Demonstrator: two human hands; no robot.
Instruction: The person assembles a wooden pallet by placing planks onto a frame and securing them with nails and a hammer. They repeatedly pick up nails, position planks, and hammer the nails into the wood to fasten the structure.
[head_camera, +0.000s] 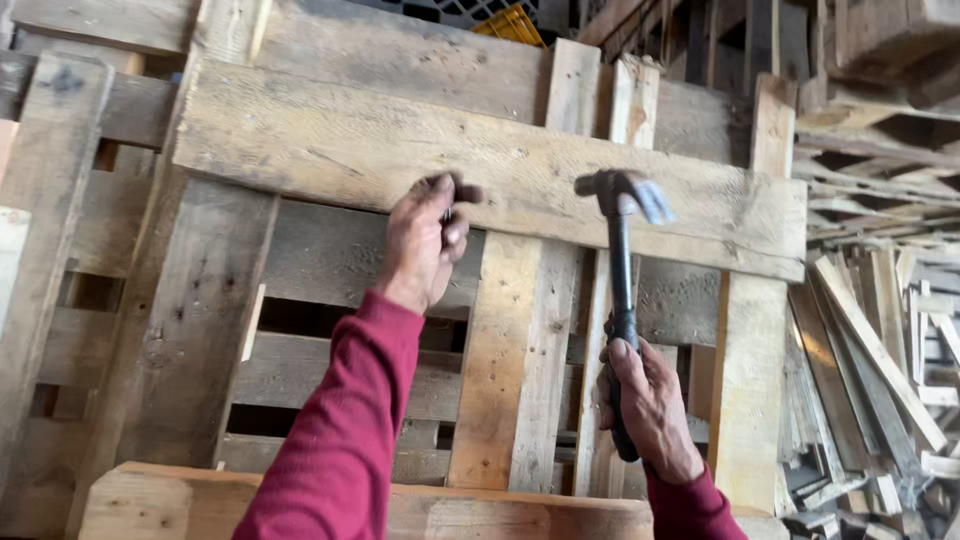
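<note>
Grip, right hand (648, 400): fingers wrapped tight round the lower end of a hammer (620, 300), dark handle upright, claw head raised near the face of the long board; the low hold gives the head a long swing.

Grip, left hand (425, 240): thumb and fingertips pinched together against the long board (480, 165), apparently steadying something small there, perhaps a nail; the item itself is too small to make out. Sleeve dark red, arm stretched forward.

Long board: weathered, pale grey, laid crosswise and slightly tilted over the uprights of a pallet (300, 330), touching them. It lies where the hammer head can meet it squarely, just right of the pinching fingers.

Pallet: stood on edge, slats running across, gaps between them dark. A fresher, yellower upright plank (520, 370) runs between the two hands.

Foreground: a thick pale beam (150, 500) lies below the arms.

Right side: a loose heap of scrap slats (880, 380), leaning at mixed angles, well apart from both hands.

Background: more stacked pallets (880, 60); a yellow crate (512, 25) shows at the top edge.
</note>
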